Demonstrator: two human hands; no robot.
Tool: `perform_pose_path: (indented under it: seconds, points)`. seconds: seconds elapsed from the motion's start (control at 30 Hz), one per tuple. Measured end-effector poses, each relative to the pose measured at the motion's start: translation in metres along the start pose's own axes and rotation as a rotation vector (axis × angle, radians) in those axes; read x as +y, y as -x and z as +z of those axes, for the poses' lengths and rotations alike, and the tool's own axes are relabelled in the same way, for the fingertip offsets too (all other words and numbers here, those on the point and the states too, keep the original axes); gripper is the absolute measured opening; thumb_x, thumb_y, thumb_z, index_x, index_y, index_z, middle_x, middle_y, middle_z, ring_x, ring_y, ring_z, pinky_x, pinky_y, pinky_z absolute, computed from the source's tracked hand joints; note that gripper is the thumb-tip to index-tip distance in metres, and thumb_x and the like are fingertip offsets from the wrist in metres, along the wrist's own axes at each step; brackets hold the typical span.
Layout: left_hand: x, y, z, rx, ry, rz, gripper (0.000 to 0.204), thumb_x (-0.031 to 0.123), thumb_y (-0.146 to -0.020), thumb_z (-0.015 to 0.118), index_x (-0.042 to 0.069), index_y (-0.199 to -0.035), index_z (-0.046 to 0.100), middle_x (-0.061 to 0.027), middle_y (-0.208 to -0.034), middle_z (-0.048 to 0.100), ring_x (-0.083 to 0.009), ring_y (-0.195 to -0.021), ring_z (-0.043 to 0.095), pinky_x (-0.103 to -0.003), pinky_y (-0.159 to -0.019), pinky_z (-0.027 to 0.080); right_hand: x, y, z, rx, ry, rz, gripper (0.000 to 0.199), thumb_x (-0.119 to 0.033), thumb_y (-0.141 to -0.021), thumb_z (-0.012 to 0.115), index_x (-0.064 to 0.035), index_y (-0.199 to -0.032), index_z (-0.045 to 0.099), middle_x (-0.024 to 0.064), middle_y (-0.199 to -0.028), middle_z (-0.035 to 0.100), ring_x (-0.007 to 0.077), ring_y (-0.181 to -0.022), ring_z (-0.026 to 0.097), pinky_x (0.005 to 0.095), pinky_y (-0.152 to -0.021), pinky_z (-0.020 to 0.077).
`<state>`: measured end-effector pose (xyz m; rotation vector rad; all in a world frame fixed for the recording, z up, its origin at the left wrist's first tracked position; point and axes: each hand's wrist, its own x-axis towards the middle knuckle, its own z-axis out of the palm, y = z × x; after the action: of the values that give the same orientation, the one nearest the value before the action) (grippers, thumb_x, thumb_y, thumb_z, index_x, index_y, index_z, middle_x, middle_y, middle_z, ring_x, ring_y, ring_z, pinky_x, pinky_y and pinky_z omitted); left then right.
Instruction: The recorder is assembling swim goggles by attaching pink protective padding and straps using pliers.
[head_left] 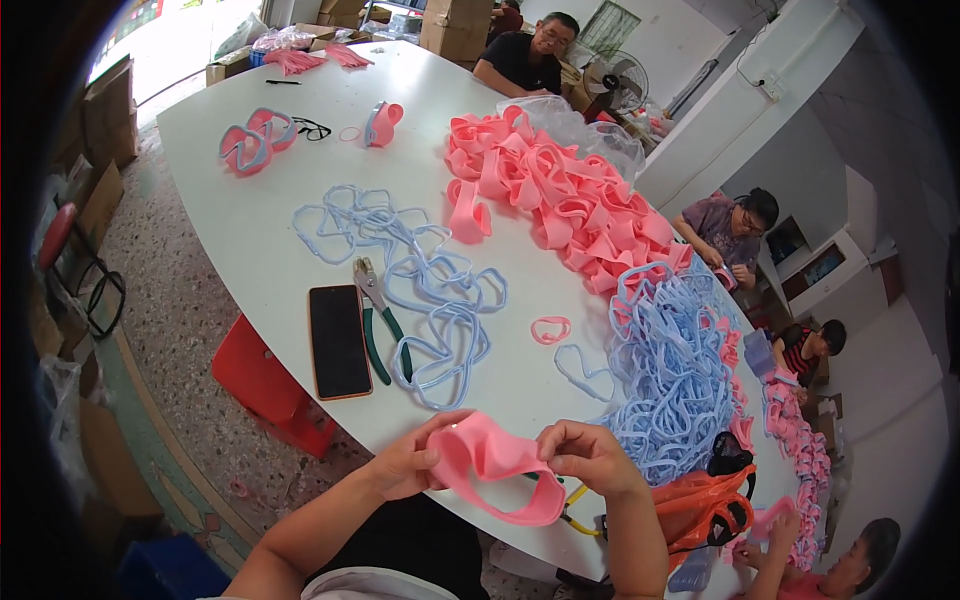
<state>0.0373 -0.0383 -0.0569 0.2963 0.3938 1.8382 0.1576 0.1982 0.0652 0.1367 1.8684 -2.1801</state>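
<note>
A wide, soft pink band (pixel 485 455), bent into a loop, is stretched between my two hands above the table's near edge. My left hand (pixel 413 462) is closed on its left end, thumb on the inner side. With thumb and fingers pinched, my right hand (pixel 590 456) grips the band's right end. Just beyond them lie thin pale-blue loops (pixel 440 345), pliers with green handles (pixel 378 325) and a dark phone (pixel 340 342). A small pink loop (pixel 550 330) and a single blue loop (pixel 585 375) rest farther right.
Pink bands (pixel 560 190) and blue loops (pixel 670 370) are heaped along the right of the white table (pixel 240 210). An orange bag (pixel 700 505) sits near my right forearm. A red stool (pixel 265 385) stands at the left edge. Several people sit around the table.
</note>
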Motion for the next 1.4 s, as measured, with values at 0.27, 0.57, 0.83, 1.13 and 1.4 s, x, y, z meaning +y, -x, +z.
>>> perform_pose_path:
  seconds: [0.27, 0.57, 0.83, 1.13, 1.4]
  points:
    - [-0.022, 0.015, -0.001, 0.296, -0.591, 0.312, 0.013, 0.003, -0.089, 0.058, 0.006, -0.093, 0.046, -0.0032, -0.098, 0.057, -0.0086, -0.089, 0.052, -0.024, -0.081, 0.042, 0.04, -0.094, -0.008, 0.336, 0.647, -0.033, 0.022, -0.016, -0.088, 0.063, 0.0017, -0.102, 0.061, 0.0098, -0.098, 0.065, 0.0159, -0.082, 0.062, 0.029, -0.074, 0.0494]
    - [-0.024, 0.018, 0.001, 0.532, -0.366, 0.418, 0.019, 0.006, -0.09, 0.055, 0.006, -0.099, 0.038, -0.0069, -0.091, 0.056, -0.0132, -0.084, 0.054, -0.027, -0.076, 0.046, 0.058, -0.134, -0.006, 0.623, 0.679, 0.034, 0.033, -0.029, -0.093, 0.057, 0.0041, -0.087, 0.062, 0.0153, -0.076, 0.068, 0.0187, -0.069, 0.066, 0.0321, -0.062, 0.0506]
    - [0.0, 0.002, 0.009, 0.362, 0.171, 0.288, 0.049, 0.012, -0.093, 0.061, 0.005, -0.135, 0.037, -0.0088, -0.099, 0.059, -0.0168, -0.089, 0.059, -0.029, -0.079, 0.051, 0.029, -0.066, -0.014, 0.715, 0.36, -0.355, 0.023, -0.022, -0.099, 0.052, -0.0004, -0.094, 0.059, -0.0015, -0.065, 0.05, 0.0053, -0.055, 0.046, 0.0198, -0.051, 0.0367]
    - [0.008, 0.005, 0.031, 0.139, 0.154, 0.279, 0.043, 0.006, -0.092, 0.059, 0.004, -0.132, 0.044, -0.0105, -0.111, 0.061, -0.018, -0.095, 0.062, -0.032, -0.087, 0.053, 0.028, -0.01, 0.02, 0.349, 0.52, -0.457, 0.016, -0.012, -0.087, 0.068, 0.0017, -0.096, 0.069, 0.0007, -0.071, 0.055, 0.0058, -0.063, 0.047, 0.0211, -0.054, 0.0352]
    - [0.018, -0.027, 0.046, 0.18, -0.357, 0.183, 0.02, 0.014, -0.096, 0.057, 0.005, -0.113, 0.052, -0.0115, -0.101, 0.061, -0.0168, -0.087, 0.063, -0.027, -0.075, 0.055, -0.022, 0.01, 0.038, 0.068, 0.887, -0.452, 0.031, -0.008, -0.07, 0.08, -0.008, -0.101, 0.073, 0.0044, -0.074, 0.059, 0.0135, -0.065, 0.054, 0.0255, -0.057, 0.041]
